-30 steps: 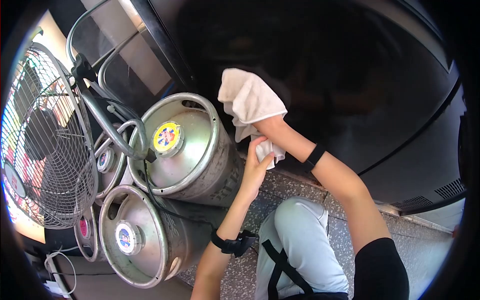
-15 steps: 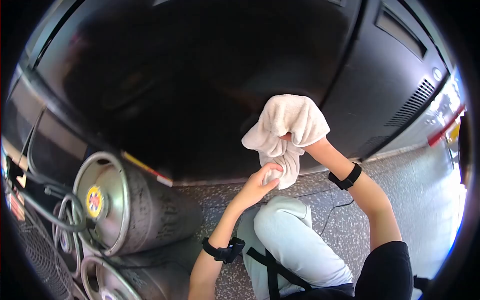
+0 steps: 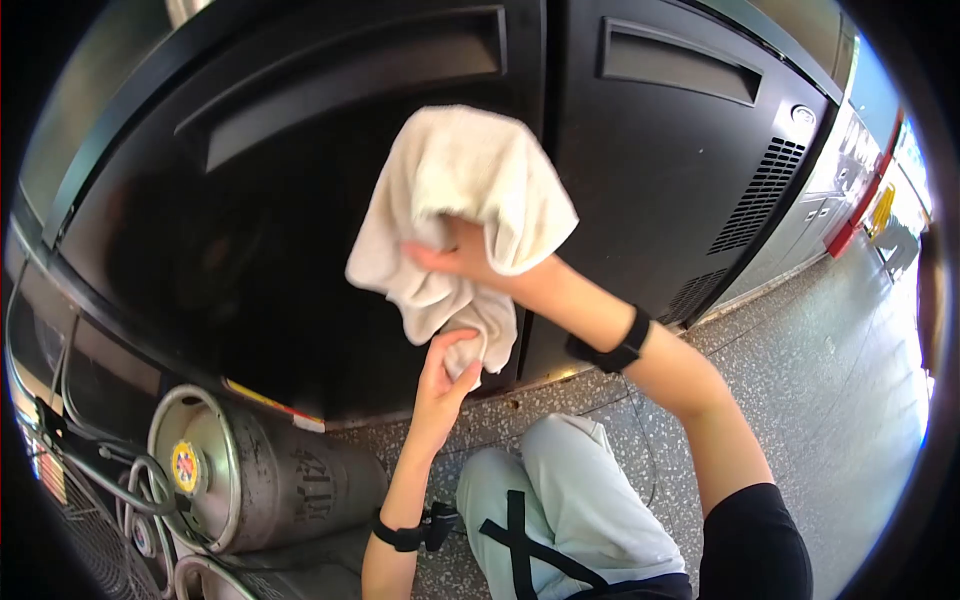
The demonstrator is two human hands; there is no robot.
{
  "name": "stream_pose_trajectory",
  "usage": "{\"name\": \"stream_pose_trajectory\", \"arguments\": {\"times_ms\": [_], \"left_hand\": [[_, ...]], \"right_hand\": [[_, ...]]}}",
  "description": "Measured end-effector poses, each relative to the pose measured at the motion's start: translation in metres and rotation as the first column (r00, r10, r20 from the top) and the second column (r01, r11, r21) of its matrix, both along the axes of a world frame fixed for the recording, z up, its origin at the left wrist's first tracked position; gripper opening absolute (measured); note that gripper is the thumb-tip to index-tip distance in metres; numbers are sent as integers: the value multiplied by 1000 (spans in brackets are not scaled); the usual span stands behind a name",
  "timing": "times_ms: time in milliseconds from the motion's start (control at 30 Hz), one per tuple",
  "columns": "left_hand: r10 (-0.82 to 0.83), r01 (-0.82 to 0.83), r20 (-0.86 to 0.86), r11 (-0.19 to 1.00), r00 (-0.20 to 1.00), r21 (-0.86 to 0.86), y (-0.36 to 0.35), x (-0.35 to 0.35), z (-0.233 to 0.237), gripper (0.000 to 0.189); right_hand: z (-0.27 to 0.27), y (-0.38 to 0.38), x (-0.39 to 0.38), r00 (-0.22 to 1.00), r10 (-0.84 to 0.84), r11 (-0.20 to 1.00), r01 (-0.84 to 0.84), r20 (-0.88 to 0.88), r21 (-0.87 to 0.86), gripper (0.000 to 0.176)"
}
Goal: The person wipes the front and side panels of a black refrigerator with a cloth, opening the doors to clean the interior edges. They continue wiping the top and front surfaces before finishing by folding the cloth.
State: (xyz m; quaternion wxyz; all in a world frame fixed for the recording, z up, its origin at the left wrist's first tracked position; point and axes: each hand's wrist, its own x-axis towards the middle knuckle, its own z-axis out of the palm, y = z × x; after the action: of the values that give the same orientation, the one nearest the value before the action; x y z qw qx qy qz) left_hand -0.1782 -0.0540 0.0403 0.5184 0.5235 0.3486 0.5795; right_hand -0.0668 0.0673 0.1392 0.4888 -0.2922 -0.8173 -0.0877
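A cream-white towel (image 3: 468,165) hangs in folds in front of a black cabinet door (image 3: 250,260). My right hand (image 3: 458,250) is partly inside the towel; the cloth drapes over its fingers, and the thumb shows below, slightly blurred. Lower down, my left hand (image 3: 438,385) grips the towel's bunched bottom end between thumb and fingers. Whether the towel presses on the door cannot be made out for certain. Both forearms wear black bands.
Metal kegs (image 3: 310,475) lie at the lower left beside hoses (image 3: 140,495) and a wire-mesh guard (image 3: 75,520). A second black door (image 3: 650,180) with a recessed handle stands right, beside a vent (image 3: 757,195). Speckled floor (image 3: 780,370) runs below my bent knees.
My right hand has moved up and left with the towel, and my left hand has shifted left, still gripping its lower end. The view has tilted up, bringing the door handles into sight.
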Motion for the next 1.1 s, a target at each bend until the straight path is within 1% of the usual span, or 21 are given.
{"name": "stream_pose_trajectory", "arguments": {"times_ms": [67,133,200,267,300,333,367,433,467,533,600,633,667,700,733,800,833,933,967,1067,1100], "left_hand": [[33,-30,36,996,999,-78,3,3,-7,36],[63,-64,-8,991,998,-120,4,4,-18,34],[88,-98,-75,986,993,-138,2,2,-34,31],[104,-128,-167,982,980,-140,-4,1,-50,28],[117,-143,-140,972,983,-186,-9,3,-55,26],[113,-144,-152,966,982,-214,-14,5,-62,26],[112,-150,-164,959,980,-241,-19,6,-69,26],[114,-170,-207,944,972,-281,-28,4,-83,28],[150,-202,-197,941,969,-273,-31,2,-89,31],[215,-255,-173,932,961,-258,-36,1,-101,36],[260,-264,-56,913,964,-310,-35,2,-106,54],[284,-278,-26,912,959,-300,-33,6,-104,57],[312,-296,7,909,950,-295,-34,10,-104,61],[308,-292,9,909,951,-299,-32,14,-102,76],[306,-301,-23,913,952,-275,-31,18,-101,79],[316,-327,-83,915,945,-235,-32,25,-100,85],[317,-335,-109,913,942,-232,-33,25,-101,95],[234,-280,-267,948,935,-150,-39,25,-106,97],[245,-307,-364,944,899,-124,-43,20,-117,90],[-23,-114,-346,922,938,-370,-42,10,-110,76],[11,-149,-334,909,943,-390,-43,10,-114,63]], "right_hand": [[-11,7,-11,988,137,984,-145,-77,-100,69],[-43,15,-14,974,225,949,-228,-40,-218,75],[-86,20,-11,901,369,826,-430,-228,-365,71],[-129,30,-13,858,452,725,-512,-243,-460,66],[-146,27,-10,801,480,641,-599,-358,-480,64],[-163,30,-12,846,466,660,-528,-260,-534,56],[-180,33,-11,872,473,604,-423,-122,-676,60],[-196,28,-2,825,560,586,-332,73,-739,57],[-205,22,6,778,614,625,-375,135,-685,50],[-226,14,9,746,663,598,-475,65,-646,45],[-223,-7,23,841,534,809,-478,88,-341,42],[-203,-23,33,857,512,742,-472,-52,-477,42],[-207,-25,35,847,527,812,-478,68,-334,39],[-210,-27,37,841,512,857,-487,175,-169,35],[-212,-29,39,851,497,863,-506,166,7,32],[-212,-33,44,809,588,769,-555,11,-319,32],[-210,-38,45,782,619,667,-575,-75,-474,32],[-196,-34,43,626,747,451,-725,-225,-521,30],[-188,-36,44,583,785,365,-708,-209,-605,28],[-183,-43,42,470,875,265,-664,-115,-699,27],[-190,-46,39,437,887,245,-719,-149,-651,25]]}}
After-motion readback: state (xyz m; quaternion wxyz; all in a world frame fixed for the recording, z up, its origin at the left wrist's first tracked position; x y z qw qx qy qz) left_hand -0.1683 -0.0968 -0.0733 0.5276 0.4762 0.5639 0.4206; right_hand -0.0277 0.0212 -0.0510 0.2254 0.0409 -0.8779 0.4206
